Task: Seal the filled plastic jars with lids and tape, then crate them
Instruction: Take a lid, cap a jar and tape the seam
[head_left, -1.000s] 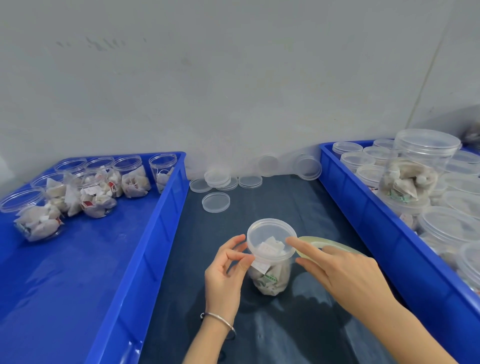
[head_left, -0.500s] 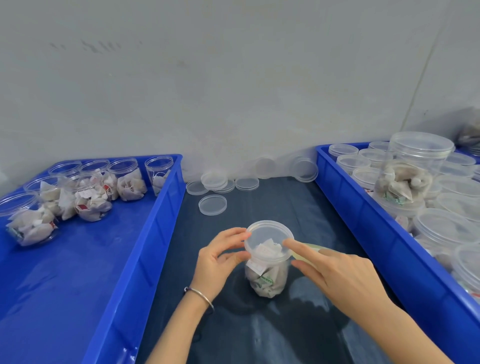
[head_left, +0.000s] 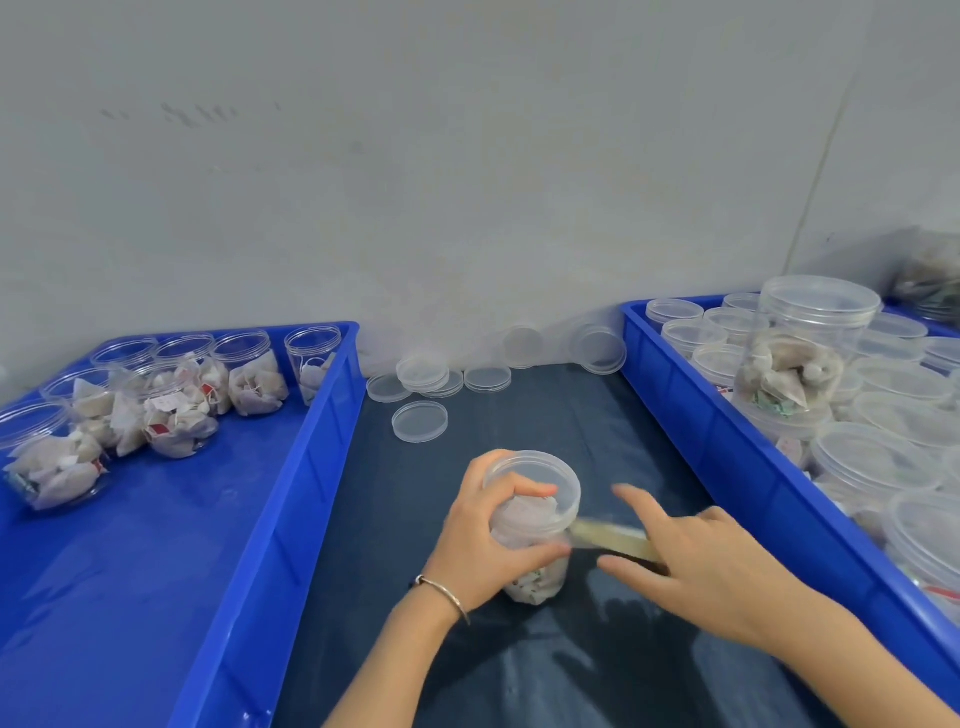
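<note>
The lidded jar, filled with small packets, is being held on the dark mat between the two blue crates, with the left hand curled around its side and rim. A pale strip of tape is being stretched from the jar's side, just under the lid, toward the right hand; whether that hand is pinching the blurred tape cannot be told. Open filled jars are being kept in the left crate, left of the jar. Lidded jars are being stored in the right crate. Loose lids are lying beyond the jar, near the wall.
</note>
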